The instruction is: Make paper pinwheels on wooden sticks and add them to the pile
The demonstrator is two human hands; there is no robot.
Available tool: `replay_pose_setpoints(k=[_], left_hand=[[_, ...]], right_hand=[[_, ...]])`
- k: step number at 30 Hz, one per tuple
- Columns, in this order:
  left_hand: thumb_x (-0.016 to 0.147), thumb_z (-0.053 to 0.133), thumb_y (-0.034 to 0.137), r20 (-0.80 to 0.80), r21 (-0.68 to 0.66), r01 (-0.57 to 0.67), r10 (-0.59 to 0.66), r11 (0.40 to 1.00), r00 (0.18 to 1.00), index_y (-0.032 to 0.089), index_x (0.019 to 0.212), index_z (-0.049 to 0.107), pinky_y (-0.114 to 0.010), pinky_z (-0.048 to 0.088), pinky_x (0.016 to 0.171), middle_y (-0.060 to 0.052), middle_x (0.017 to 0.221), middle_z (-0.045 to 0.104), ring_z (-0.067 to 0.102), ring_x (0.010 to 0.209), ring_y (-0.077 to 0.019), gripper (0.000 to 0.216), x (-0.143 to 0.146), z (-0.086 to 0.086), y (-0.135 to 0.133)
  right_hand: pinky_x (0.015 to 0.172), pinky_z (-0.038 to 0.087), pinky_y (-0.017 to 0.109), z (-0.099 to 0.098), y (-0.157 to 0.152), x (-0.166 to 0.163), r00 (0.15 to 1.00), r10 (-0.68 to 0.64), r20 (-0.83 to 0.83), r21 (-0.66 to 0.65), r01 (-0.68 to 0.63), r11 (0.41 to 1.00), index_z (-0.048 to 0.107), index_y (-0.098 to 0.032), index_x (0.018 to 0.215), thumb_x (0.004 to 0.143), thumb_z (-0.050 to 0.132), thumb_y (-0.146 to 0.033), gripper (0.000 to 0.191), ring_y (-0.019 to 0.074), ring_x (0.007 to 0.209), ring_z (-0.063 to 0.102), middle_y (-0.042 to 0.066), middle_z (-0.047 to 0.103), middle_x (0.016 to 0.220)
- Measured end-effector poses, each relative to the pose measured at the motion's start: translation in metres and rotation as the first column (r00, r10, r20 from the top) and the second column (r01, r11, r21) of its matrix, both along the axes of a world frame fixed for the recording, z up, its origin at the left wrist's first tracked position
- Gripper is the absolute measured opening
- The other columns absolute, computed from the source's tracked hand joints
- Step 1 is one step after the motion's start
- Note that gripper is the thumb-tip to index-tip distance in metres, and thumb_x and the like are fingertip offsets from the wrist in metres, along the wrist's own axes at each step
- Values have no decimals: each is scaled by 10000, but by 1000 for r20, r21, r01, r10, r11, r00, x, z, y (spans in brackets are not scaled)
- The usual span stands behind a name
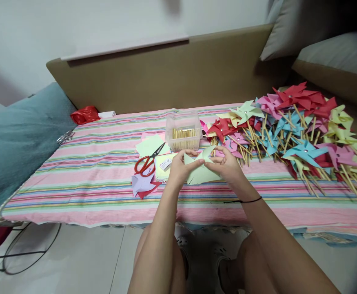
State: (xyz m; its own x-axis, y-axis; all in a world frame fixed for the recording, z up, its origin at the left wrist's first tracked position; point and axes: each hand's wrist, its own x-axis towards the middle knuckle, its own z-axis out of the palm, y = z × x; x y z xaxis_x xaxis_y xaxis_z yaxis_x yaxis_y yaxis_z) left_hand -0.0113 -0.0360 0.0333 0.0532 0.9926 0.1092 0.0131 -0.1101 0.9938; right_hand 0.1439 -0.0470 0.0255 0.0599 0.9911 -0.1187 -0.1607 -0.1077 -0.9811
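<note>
Between my two hands is a pale green paper pinwheel blade [203,175], cut into flaps, with one flap curled in toward the middle. My left hand [182,165] pinches its left side, thumb toward the centre. From the right, my right hand [225,165] grips it with thumb and fingers, and the thumbs nearly meet. Just left of my left hand lie red-handled scissors [147,164] on sheets of paper [150,145]. A cut lilac paper piece [143,183] rests below the scissors, over red paper [150,192]. Behind my hands stands a clear plastic box [183,132] holding many short sticks.
Finished pinwheels on sticks [288,126] in several colours are heaped on the right. A striped cloth [83,175] covers the seat. At the far left are a red plastic bag [85,115], a white box [107,114] and a teal cushion [22,143].
</note>
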Motion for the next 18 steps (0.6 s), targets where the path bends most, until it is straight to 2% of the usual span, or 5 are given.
replay_pose_setpoints(k=[8, 13, 18], left_hand=[[617, 789, 258, -139, 115, -101, 116, 988, 983, 179, 728, 643, -302, 419, 761, -22, 811, 685, 604, 804, -178, 200, 2, 3, 1], [630, 783, 251, -151, 199, -118, 150, 973, 977, 186, 723, 647, -305, 440, 789, -19, 793, 692, 621, 810, -181, 177, 2, 3, 0], [618, 790, 235, -150, 220, -138, 173, 966, 974, 185, 719, 651, -305, 450, 787, -18, 778, 689, 622, 796, -178, 179, 3, 4, -1]], right_hand=[[593, 490, 291, 0, -1, 0, 999, 36, -39, -6, -36, 999, 443, -237, 1085, 502, 857, -327, 721, 167, 583, 658, 10, 732, 714], [595, 504, 319, 3, -1, -1, 999, 32, -10, -13, -32, 999, 442, -241, 1079, 488, 862, -365, 735, 193, 599, 665, 7, 720, 713], [605, 504, 316, 5, -2, -2, 999, 44, -18, -24, -45, 999, 431, -248, 1069, 465, 861, -364, 751, 193, 598, 666, 1, 718, 699]])
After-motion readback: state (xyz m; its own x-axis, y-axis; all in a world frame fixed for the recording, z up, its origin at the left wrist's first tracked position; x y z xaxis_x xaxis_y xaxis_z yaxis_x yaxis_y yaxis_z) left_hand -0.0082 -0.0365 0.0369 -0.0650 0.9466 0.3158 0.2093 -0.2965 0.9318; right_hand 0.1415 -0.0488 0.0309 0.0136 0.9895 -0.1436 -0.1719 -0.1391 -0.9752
